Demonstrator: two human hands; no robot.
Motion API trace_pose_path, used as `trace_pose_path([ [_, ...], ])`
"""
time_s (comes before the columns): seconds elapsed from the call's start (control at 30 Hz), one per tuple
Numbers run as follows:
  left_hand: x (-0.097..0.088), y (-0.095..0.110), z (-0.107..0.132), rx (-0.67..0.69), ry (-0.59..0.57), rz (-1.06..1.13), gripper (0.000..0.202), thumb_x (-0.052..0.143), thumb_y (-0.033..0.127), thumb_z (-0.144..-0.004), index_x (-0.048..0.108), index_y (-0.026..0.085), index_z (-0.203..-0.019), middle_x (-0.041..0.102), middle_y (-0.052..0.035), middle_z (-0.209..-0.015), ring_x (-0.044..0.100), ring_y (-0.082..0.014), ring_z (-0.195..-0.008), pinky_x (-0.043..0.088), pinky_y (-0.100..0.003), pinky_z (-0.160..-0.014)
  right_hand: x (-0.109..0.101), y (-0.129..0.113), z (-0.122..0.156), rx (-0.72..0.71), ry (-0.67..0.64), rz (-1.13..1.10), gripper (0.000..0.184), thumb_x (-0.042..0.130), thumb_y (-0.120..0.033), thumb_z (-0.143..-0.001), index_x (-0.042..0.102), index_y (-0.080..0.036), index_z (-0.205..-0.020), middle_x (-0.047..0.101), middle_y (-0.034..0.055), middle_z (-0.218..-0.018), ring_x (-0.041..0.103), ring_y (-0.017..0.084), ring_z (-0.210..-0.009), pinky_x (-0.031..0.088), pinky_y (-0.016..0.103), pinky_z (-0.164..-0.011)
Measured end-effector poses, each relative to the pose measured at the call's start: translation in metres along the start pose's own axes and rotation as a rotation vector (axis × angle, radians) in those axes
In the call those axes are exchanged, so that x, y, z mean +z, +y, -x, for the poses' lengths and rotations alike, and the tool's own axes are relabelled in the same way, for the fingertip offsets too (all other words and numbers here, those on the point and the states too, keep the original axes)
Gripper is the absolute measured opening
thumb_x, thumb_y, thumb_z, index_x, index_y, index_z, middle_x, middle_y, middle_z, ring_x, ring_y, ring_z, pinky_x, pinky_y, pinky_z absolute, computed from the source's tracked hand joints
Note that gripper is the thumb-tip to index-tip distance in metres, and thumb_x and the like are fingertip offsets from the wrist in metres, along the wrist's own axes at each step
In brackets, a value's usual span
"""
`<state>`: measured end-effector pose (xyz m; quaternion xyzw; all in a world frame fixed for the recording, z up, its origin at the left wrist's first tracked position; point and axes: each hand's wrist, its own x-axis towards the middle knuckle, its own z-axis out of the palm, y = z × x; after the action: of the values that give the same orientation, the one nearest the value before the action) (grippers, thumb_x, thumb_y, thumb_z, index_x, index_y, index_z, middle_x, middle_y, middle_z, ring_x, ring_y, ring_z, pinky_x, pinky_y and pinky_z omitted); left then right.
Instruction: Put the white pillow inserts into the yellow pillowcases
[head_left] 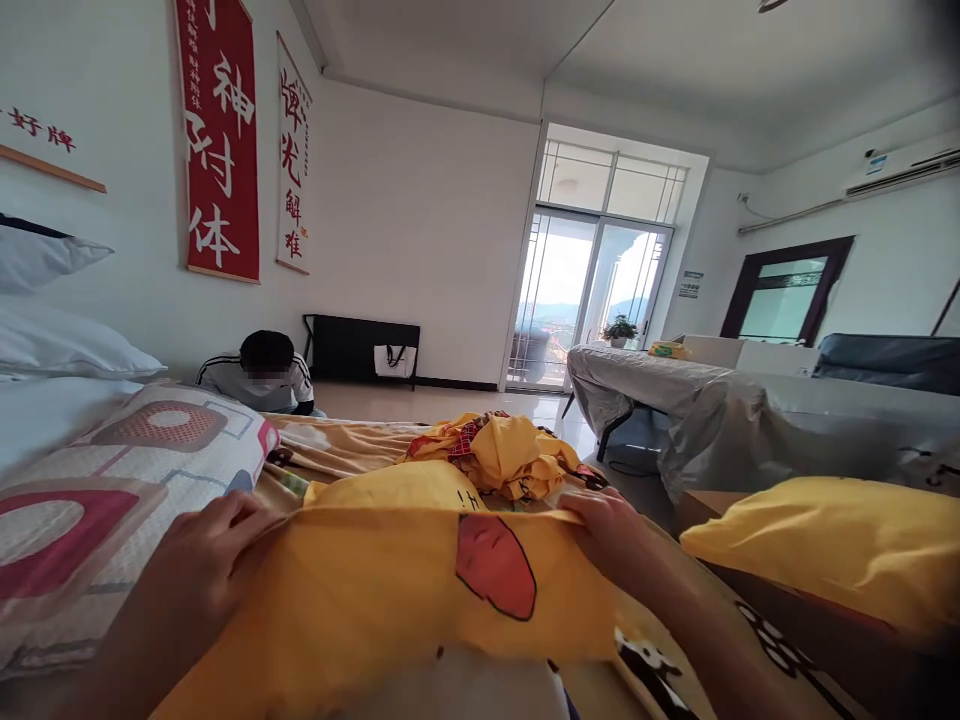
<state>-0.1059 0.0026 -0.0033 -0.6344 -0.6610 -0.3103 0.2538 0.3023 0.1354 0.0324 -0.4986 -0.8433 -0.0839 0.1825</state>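
A yellow pillowcase (375, 590) with a red-orange print lies stretched across the bed in front of me. My left hand (206, 545) grips its upper left edge, fingers curled over the cloth. At the upper right corner my right hand (607, 525) pinches the same edge. Something white (465, 690) shows under the lower hem. Beyond my hands sits a crumpled heap of yellow fabric (499, 450) on the patterned sheet.
A patterned pillow (112, 480) lies at my left, with white pillows (52, 340) behind it. Another yellow pillow (832, 550) rests at right. A person (262, 375) crouches beyond the bed. A covered table (675, 385) and a glass balcony door (589, 295) stand farther off.
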Motion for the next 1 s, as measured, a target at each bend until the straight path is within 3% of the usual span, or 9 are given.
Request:
trace_pose_path([
  [0.1, 0.018, 0.009, -0.051, -0.001, 0.025, -0.208, 0.027, 0.043, 0.022, -0.087, 0.069, 0.021, -0.093, 0.062, -0.0080, -0.094, 0.058, -0.0237, -0.090, 0.037, -0.039, -0.081, 0.016, -0.014, -0.076, 0.093, 0.003, 0.121, 0.025, 0.042, -0.013, -0.080, 0.066, -0.018, -0.084, 0.070, 0.0107, -0.090, 0.062, 0.023, -0.091, 0.034, 0.034, -0.086],
  [0.23, 0.076, -0.001, -0.088, 0.036, -0.094, -0.407, 0.036, 0.033, 0.015, -0.089, 0.069, 0.017, -0.091, 0.063, -0.0122, -0.095, 0.056, -0.0303, -0.098, 0.036, -0.049, -0.087, 0.071, -0.026, -0.117, 0.109, -0.050, 0.087, 0.028, 0.042, -0.012, -0.083, 0.069, -0.014, -0.088, 0.071, 0.0152, -0.094, 0.064, 0.024, -0.093, 0.034, 0.036, -0.088],
  [0.33, 0.108, -0.015, -0.070, 0.019, -0.212, -0.416, 0.045, 0.027, 0.005, -0.086, 0.070, 0.014, -0.099, 0.063, -0.0159, -0.112, 0.056, -0.0324, -0.105, 0.038, -0.052, -0.090, 0.099, -0.022, -0.114, 0.113, -0.140, 0.057, 0.027, 0.046, -0.010, -0.081, 0.070, -0.012, -0.093, 0.071, 0.0154, -0.093, 0.065, 0.024, -0.092, 0.035, 0.037, -0.089],
  [0.4, 0.114, -0.012, -0.049, 0.014, -0.229, -0.325, 0.050, 0.027, 0.004, -0.085, 0.065, 0.016, -0.115, 0.058, -0.0152, -0.127, 0.055, -0.0306, -0.113, 0.039, -0.050, -0.093, 0.097, -0.018, -0.103, 0.129, -0.161, 0.050, 0.029, 0.049, -0.014, -0.082, 0.067, -0.012, -0.105, 0.070, 0.0152, -0.099, 0.064, 0.026, -0.097, 0.036, 0.037, -0.090],
  [0.57, 0.119, 0.051, -0.016, 0.240, -0.268, 0.118, 0.048, 0.030, 0.030, -0.093, 0.044, 0.026, -0.139, 0.045, -0.0025, -0.145, 0.043, -0.0199, -0.131, 0.039, -0.035, -0.104, 0.068, -0.050, -0.071, -0.124, -0.118, -0.247, 0.046, 0.046, -0.043, -0.091, 0.051, -0.025, -0.133, 0.058, 0.0089, -0.130, 0.052, 0.025, -0.120, 0.036, 0.037, -0.099],
  [0.63, 0.136, 0.074, -0.011, 0.270, -0.310, 0.151, 0.049, 0.030, 0.037, -0.095, 0.041, 0.025, -0.141, 0.041, -0.0043, -0.146, 0.040, -0.0227, -0.134, 0.037, -0.041, -0.106, 0.084, -0.069, -0.063, -0.248, -0.218, -0.361, 0.052, 0.044, -0.050, -0.091, 0.043, -0.031, -0.139, 0.045, 0.0053, -0.144, 0.039, 0.025, -0.133, 0.030, 0.042, -0.106],
  [0.7, 0.161, 0.078, -0.004, 0.222, -0.362, 0.133, 0.050, 0.031, 0.043, -0.094, 0.043, 0.025, -0.140, 0.042, -0.0073, -0.145, 0.039, -0.0262, -0.134, 0.037, -0.048, -0.106, 0.121, -0.075, -0.058, -0.217, -0.316, -0.384, 0.057, 0.043, -0.053, -0.091, 0.037, -0.031, -0.143, 0.031, 0.0055, -0.152, 0.025, 0.027, -0.141, 0.022, 0.050, -0.111],
  [0.87, 0.200, 0.011, 0.028, -0.041, -0.463, 0.089, 0.052, 0.026, 0.047, -0.094, 0.036, 0.029, -0.142, 0.031, -0.0028, -0.151, 0.028, -0.0237, -0.140, 0.031, -0.052, -0.110, 0.215, -0.022, -0.046, -0.079, -0.254, -0.369, 0.056, 0.027, -0.048, -0.096, 0.024, -0.029, -0.149, 0.019, 0.0051, -0.155, 0.017, 0.022, -0.143, 0.017, 0.049, -0.114],
  [1.0, 0.191, -0.053, 0.069, -0.190, -0.414, 0.064, 0.056, 0.028, 0.045, -0.091, 0.048, 0.020, -0.136, 0.047, -0.0062, -0.141, 0.039, -0.0242, -0.134, 0.033, -0.045, -0.110, 0.222, 0.039, -0.012, 0.014, -0.190, -0.352, 0.051, 0.036, -0.042, -0.092, 0.042, -0.030, -0.141, 0.046, 0.0070, -0.142, 0.041, 0.025, -0.132, 0.035, 0.047, -0.106],
])
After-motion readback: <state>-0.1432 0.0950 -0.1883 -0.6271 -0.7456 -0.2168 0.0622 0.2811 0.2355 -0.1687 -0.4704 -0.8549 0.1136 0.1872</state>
